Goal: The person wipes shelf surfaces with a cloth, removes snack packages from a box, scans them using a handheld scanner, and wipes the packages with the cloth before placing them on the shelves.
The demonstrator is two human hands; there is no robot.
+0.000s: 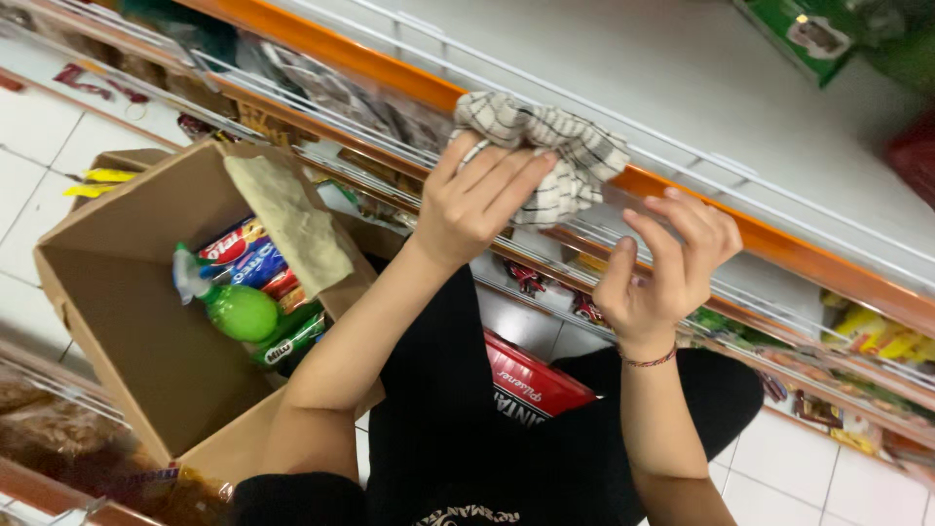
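- Our left hand point(477, 200) has its grip closed on a checked cloth point(545, 151), white with dark lines, bunched up and pressed against the orange front edge point(682, 190) of the shelf point(623, 68).
- Our right hand point(667, 258) is just beside the cloth, below and to its right. Its fingers are curled loosely around the white wire rail point(760, 180) at the shelf front; it holds nothing, and we cannot tell whether it actually rests on the rail.
- The cloth sits at the shelf's lip, touching the rail and the orange strip, with the left fingers spread over it.
- We judge the wiping to be under way: the grey shelf surface above the cloth is bare of goods along most of its length, with only a green package point(813, 34) at the far right corner. Whether that surface has already been wiped we cannot tell, since no dust or streak shows either way.
- A cardboard box point(127, 321) stands open on the tiled floor point(39, 156) to the left, holding a green spray bottle point(234, 307) and several snack packets point(253, 258). These look to us like goods not yet on the shelf, so restocking appears left to do.
- The lower shelves are stocked with packets point(877, 341).
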